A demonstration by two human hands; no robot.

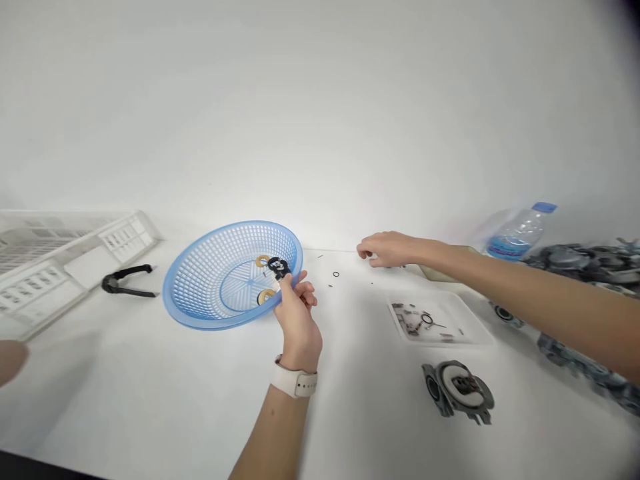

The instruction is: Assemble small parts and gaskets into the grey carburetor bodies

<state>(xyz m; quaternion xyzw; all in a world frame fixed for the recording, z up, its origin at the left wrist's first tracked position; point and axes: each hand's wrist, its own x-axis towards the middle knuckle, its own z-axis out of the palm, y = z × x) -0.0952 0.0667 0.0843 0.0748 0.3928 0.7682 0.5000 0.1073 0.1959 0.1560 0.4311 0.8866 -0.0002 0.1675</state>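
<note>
My left hand (pixel 299 313), with a white watch band at the wrist, grips the right rim of a blue perforated basket (pixel 233 322), thumb inside. The basket is tilted and holds yellow rings (pixel 265 295) and black ring-shaped parts (pixel 278 267) near the thumb. My right hand (pixel 380 249) is over the back of the white table, its fingers curled down; whatever lies under the fingertips is too small to make out. A thin black ring (pixel 336 274) and tiny pieces lie between the hands.
A white tray (pixel 473 330) holds small parts. In front of it sits a grey metal housing (pixel 457 390). Grey castings (pixel 575 263) and a water bottle (pixel 517 235) stand right. At left are a black tool (pixel 130 281) and a white crate (pixel 75 273).
</note>
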